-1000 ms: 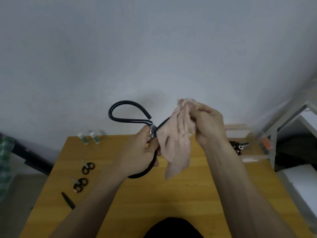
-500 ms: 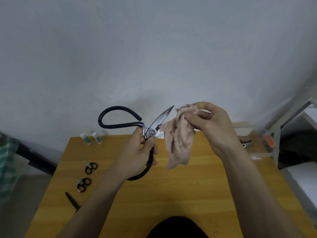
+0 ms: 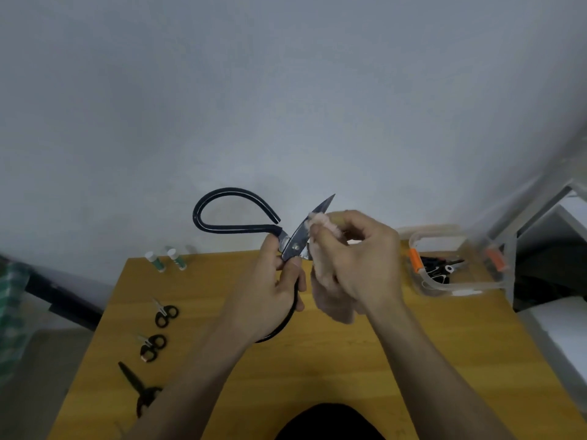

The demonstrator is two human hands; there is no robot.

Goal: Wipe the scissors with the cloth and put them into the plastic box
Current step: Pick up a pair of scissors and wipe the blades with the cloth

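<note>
Head camera: a person holds large black-handled scissors (image 3: 295, 242) above a wooden table (image 3: 317, 360) and presses a pale pink cloth (image 3: 320, 271) against the blades.

The left hand (image 3: 273, 290) grips the scissors near the pivot, fingers curled round the lower handle loop, while the upper loop arcs out to the left and the blade tip points up toward the grey wall (image 3: 286, 90). The right hand (image 3: 355, 258) pinches the bunched cloth against the right side of the blades. A clear plastic box (image 3: 457, 284) with orange clips sits at the table's far right corner, already holding dark scissors. Two small black scissors (image 3: 165, 314) and a larger dark pair (image 3: 139, 389) lie along the left edge, and two small green-and-white tubes (image 3: 166, 260) stand near the far left corner.
</note>
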